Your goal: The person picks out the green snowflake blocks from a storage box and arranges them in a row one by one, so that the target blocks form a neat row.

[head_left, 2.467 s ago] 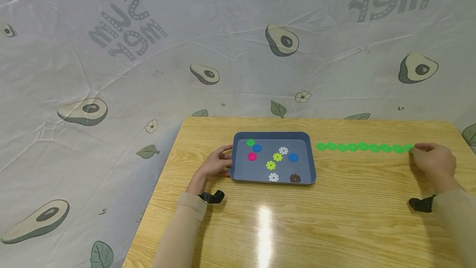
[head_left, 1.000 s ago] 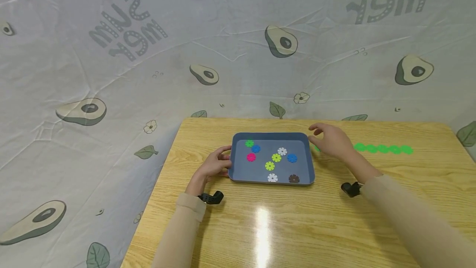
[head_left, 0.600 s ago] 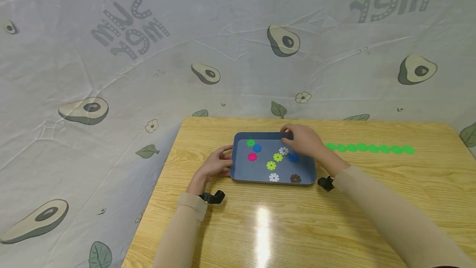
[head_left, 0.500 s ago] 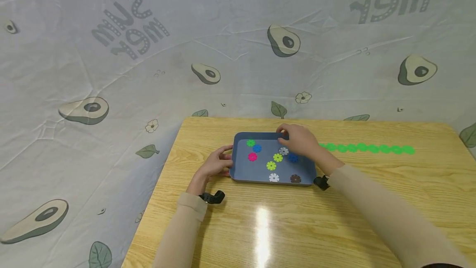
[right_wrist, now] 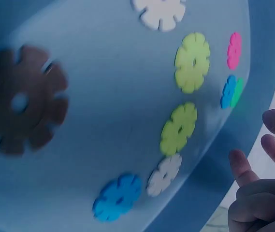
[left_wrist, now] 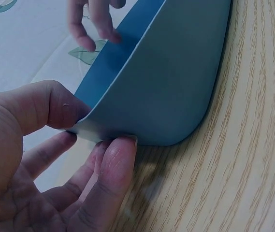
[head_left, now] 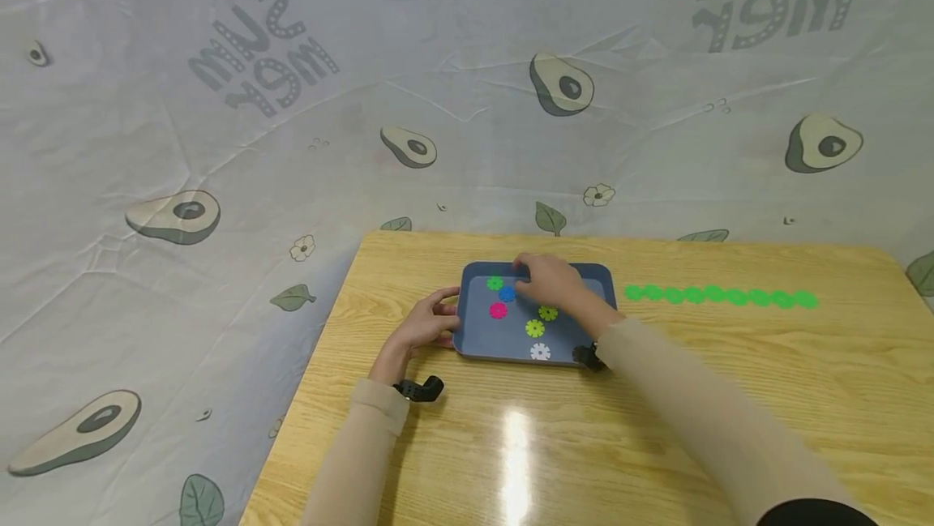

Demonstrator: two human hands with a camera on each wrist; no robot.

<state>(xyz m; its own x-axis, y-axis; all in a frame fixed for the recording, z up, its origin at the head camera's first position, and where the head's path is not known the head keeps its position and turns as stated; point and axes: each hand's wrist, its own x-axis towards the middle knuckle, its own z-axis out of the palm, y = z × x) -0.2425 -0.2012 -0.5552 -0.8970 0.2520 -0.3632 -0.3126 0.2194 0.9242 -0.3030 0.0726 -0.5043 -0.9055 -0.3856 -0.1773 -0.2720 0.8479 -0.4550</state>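
My left hand (head_left: 419, 323) grips the left wall of a blue-grey tray (left_wrist: 166, 82), thumb and fingers pinching it. Over the tray's back part is my right hand (head_left: 553, 281), fingers spread and holding nothing. Near its fingertips lie a green notched disc (head_left: 494, 283) and a blue notched disc (head_left: 507, 293). A pink disc (head_left: 498, 310), lime discs (head_left: 535, 328) and a white disc (head_left: 540, 352) also lie in the tray. The right wrist view shows a brown disc (right_wrist: 55, 96), a second blue disc (right_wrist: 110, 205) and a second white disc (right_wrist: 164, 179), hidden in the head view.
To the tray's right, a straight row of several green notched discs (head_left: 715, 293) runs along the wooden table (head_left: 657, 445). A curtain (head_left: 467, 177) printed with avocados hangs behind the table. Each wrist carries a small black camera (head_left: 422, 389).
My right hand has left the far end of the green row and moved left, across the tray's right wall, toward the green and blue discs. The left hand has stayed on the tray.
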